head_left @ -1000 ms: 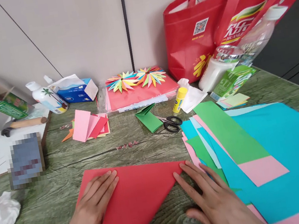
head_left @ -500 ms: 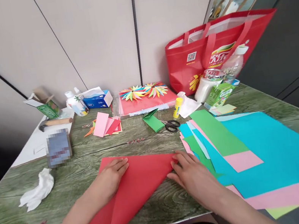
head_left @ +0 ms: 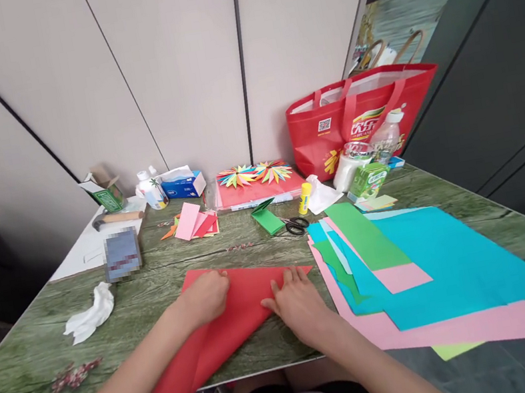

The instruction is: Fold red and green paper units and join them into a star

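The red paper [head_left: 250, 300] slants lengthwise, tip pointing right, under curled left fingers [head_left: 220, 286] and spread right fingers [head_left: 295, 277].

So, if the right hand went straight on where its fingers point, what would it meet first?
Past the red paper beneath it, the right hand would probably meet the folded green paper, though the black-handled scissors lie close by.

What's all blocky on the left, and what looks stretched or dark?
In the head view: the blue-grey thing is pixelated, hiding its details; the red bag leans outward, perhaps from lens stretch; the dark panels at right look dim; the red paper shows no strong glare.
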A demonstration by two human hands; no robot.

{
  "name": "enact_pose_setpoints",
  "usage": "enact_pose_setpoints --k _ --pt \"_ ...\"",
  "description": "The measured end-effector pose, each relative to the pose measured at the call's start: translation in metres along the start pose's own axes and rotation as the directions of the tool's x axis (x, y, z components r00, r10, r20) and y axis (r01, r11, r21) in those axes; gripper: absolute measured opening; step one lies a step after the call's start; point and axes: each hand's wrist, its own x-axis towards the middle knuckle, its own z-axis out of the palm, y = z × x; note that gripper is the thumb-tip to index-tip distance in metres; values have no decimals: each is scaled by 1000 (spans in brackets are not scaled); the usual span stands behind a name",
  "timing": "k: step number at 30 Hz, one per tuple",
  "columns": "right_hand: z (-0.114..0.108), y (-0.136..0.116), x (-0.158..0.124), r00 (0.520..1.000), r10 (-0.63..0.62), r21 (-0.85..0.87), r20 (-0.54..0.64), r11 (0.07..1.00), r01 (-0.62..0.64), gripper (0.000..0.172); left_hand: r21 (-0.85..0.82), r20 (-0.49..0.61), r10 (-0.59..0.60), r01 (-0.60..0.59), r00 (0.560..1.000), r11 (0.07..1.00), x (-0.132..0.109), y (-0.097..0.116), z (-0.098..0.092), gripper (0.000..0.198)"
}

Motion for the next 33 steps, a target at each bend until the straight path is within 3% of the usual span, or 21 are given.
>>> enact_pose_setpoints --k 3,6,10,17,22,27,33 --pt "10 -4 4 997 -58 34 51 998 56 45 85 15 -10 8 1000 996 -1 14 -4 29" --pt "21 -8 5 996 -57 16 75 998 56 47 167 2 -28 27 1000 986 0 26 1 56" --pt "34 -13 1 997 -73 1 8 997 73 53 276 6 -82 77 997 958 4 39 12 74" --pt "49 -12 -8 988 -69 64 -137 995 79 63 230 67 -141 123 988 965 2 46 22 115" --pt "52 11 -7 979 -57 55 -197 996 69 60 102 29 -155 151 987 983 -3 45 30 122" --pt "56 33 -4 966 44 -14 -253 999 -50 53 35 4 -154 154 988 987 -5 42 36 123" --pt "61 55 4 887 207 -72 -413 963 -258 48 58 56 -125 122 991 991 -5 38 32 123"
